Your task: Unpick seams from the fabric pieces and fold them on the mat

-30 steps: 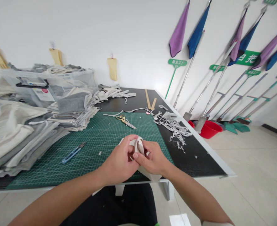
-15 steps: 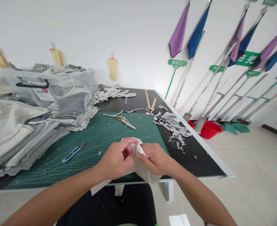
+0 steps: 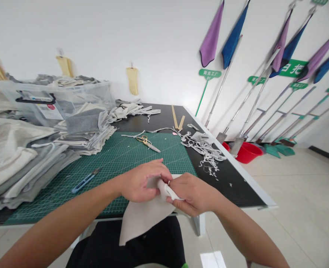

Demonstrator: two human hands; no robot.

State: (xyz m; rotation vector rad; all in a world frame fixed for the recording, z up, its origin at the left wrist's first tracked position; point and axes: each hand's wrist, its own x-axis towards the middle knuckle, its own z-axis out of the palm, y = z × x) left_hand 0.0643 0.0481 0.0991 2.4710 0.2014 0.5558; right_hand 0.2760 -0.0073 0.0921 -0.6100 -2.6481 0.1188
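Observation:
A piece of off-white fabric (image 3: 144,216) hangs from my hands over the table's front edge and above my lap. My right hand (image 3: 191,193) is closed on a bunched, folded part of it. My left hand (image 3: 143,182) curls round the same bunch from the other side, thumb and fingertips against the cloth. Under and beyond the hands lies a green cutting mat (image 3: 111,167). Gold-handled scissors (image 3: 148,143) rest on the mat ahead of the hands, and a blue utility knife (image 3: 85,181) lies to the left.
Stacked grey and cream fabric (image 3: 83,130) fills the left side, before a clear plastic box (image 3: 77,93). Fabric strips and loose threads (image 3: 205,147) lie at the right. Wooden rulers (image 3: 175,117) are at the back. Red buckets (image 3: 249,152) and mops stand beyond the table's right edge.
The fabric's free part has swung out and now hangs lower and wider over my lap. My left hand has shifted its fingers closer round the bunch; the right keeps its hold.

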